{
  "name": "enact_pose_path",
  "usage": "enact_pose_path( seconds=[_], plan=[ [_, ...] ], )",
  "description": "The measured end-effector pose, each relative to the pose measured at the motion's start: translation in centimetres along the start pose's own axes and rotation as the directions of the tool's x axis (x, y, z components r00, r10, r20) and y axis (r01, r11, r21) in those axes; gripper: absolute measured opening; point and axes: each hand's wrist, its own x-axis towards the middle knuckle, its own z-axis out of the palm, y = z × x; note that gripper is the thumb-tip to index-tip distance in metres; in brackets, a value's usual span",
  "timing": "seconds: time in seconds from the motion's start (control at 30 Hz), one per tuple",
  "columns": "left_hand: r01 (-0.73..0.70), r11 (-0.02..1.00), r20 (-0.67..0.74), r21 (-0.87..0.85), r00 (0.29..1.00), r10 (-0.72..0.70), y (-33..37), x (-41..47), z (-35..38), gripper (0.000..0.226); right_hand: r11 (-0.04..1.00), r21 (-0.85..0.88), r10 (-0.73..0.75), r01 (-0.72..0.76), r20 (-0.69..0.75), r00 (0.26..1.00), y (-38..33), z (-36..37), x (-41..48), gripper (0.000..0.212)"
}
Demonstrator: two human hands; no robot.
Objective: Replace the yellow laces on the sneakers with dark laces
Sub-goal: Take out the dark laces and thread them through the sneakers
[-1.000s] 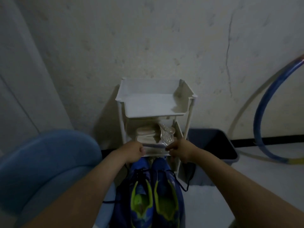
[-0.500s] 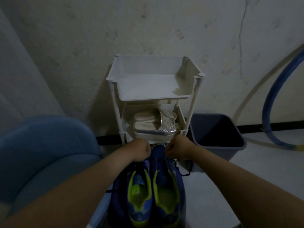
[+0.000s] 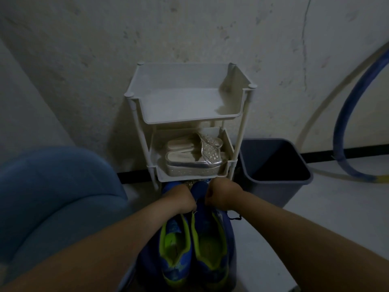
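From the head view, the left hand (image 3: 179, 200) and right hand (image 3: 223, 194) sit side by side with their fingers curled tight. One is on the forepart of the left sneaker (image 3: 174, 247) and the other on the right sneaker (image 3: 210, 247). Whether the fingers pinch lace or upper is hidden under the knuckles. The toes of both blue sneakers point under the front edge of the rack's (image 3: 189, 106) middle shelf, heels toward the person. A dark lace (image 3: 234, 218) strays off the right sneaker's outer side. No yellow lace shows, only yellow-green lining, so the swap looks done, though the eyelets are covered. The loose lace end could snag on the rack's front right post. A firm push could shift the light rack or tip the silver sandals (image 3: 193, 163) off the middle shelf's front edge. Counted, there are two sneakers, two hands, one rack, two sandals, one dark bin (image 3: 273, 171) just right of the rack, one blue hoop (image 3: 347, 123) and one blue seat (image 3: 52, 197).
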Motion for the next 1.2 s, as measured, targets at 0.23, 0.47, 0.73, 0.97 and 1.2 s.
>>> enact_pose_path(
  seconds=[0.23,0.47,0.73,0.97,1.2],
  plan=[
    [0.028,0.983,-0.007,-0.182,1.0,-0.03,-0.5,-0.1,0.3,0.026,0.996,-0.09,-0.019,0.015,-0.044,0.999,-1.4,1.1,-0.3,0.022],
    [-0.008,0.981,-0.04,-0.193,0.999,0.0,-0.7,0.1,0.3,0.009,0.995,-0.104,0.002,-0.008,-0.059,0.998,-2.7,1.8,-0.2,0.021],
    [-0.104,0.991,-0.066,-0.088,0.993,0.098,-1.6,0.8,0.1,0.014,0.999,-0.036,-0.026,0.025,-0.037,0.999,-2.3,2.0,0.0,0.02],
    [-0.179,0.984,-0.109,0.028,0.977,0.181,-1.2,0.0,-0.2,0.015,1.0,-0.015,0.01,-0.009,0.038,0.999,-2.1,1.7,0.5,0.02],
    [-0.228,0.973,-0.179,-0.039,0.959,0.218,-0.8,-1.5,-4.4,0.011,0.994,0.079,-0.07,0.07,-0.005,0.998,-2.3,-1.0,0.2,0.024]
  ],
)
